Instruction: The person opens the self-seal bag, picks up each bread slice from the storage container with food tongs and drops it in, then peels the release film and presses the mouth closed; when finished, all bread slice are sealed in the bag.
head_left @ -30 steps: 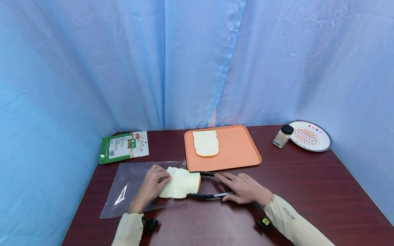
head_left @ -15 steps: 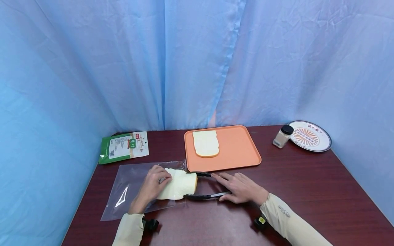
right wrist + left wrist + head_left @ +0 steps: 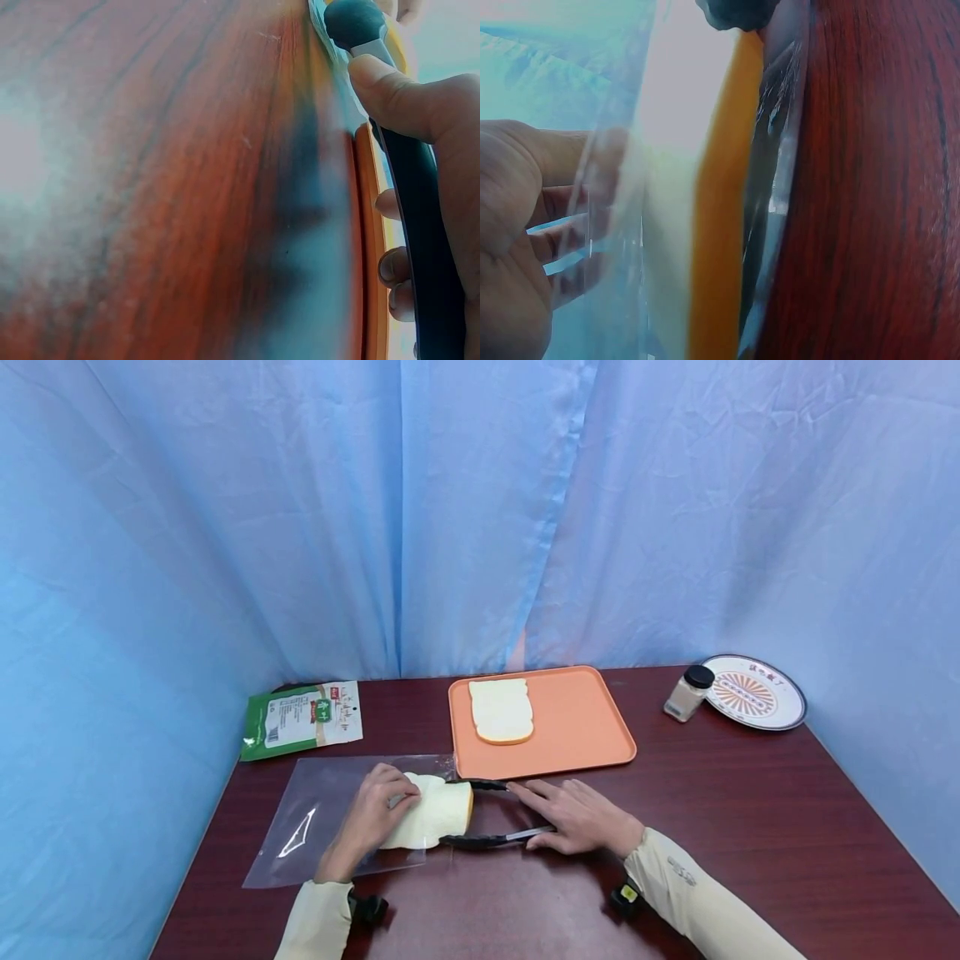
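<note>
My left hand (image 3: 372, 806) pinches the upper film of a clear plastic bag (image 3: 322, 785) lying on the table. A white slice of bread (image 3: 446, 814) with an orange-brown crust sits partly inside the bag's mouth; its left end is behind my left fingers. In the left wrist view the bread (image 3: 718, 217) shows beside the film, with my fingers seen through it. My right hand (image 3: 581, 817) grips black-tipped tongs (image 3: 480, 841), thumb on one arm and fingers on the other. The tongs' tips lie along the two long sides of the bread.
Just behind the bag is an orange tray (image 3: 577, 727) carrying another bread slice (image 3: 502, 710). A green and white packet (image 3: 300, 720) lies at the back left. A black-lidded jar (image 3: 687, 695) and a patterned plate (image 3: 783, 714) are at the back right. Blue curtains (image 3: 480, 527) surround the table.
My right hand and the tongs have shifted left, pushing the bread further into the bag. The bag has moved slightly, while my left hand stays almost where it was.
</note>
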### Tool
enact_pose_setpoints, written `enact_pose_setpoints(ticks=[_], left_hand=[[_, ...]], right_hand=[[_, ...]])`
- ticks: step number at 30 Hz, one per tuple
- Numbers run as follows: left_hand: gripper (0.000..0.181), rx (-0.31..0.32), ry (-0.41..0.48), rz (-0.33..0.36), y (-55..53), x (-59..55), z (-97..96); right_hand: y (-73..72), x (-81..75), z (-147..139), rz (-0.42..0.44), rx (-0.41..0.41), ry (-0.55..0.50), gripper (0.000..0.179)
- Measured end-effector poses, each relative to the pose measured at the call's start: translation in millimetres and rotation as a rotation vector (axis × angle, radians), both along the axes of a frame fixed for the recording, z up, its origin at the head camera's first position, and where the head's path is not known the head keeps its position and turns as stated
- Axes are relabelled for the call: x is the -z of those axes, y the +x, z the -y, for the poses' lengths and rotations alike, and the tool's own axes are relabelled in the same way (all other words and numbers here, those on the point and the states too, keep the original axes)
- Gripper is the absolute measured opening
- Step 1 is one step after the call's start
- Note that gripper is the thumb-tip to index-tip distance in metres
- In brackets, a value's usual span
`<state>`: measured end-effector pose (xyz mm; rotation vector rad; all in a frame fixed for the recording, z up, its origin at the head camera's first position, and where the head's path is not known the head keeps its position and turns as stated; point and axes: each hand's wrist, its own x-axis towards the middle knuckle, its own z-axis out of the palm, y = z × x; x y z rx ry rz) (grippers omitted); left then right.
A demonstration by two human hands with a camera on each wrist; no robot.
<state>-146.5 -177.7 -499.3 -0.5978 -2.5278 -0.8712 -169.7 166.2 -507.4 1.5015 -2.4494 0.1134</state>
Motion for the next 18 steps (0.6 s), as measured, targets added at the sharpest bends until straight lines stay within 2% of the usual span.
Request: enact_pose_setpoints(ticks=[11,18], left_hand=[[0.014,0.018,0.003,-0.029,0.0,1.9,0.5],[0.013,0.012,-0.005,-0.006,0.4,0.4,1.2]], right_hand=[[-1.0,1.6,6.5,0.013,0.026,0.024,0.083],[2.2,0.9,8.5,0.022,0.061,0.064,0.083]])
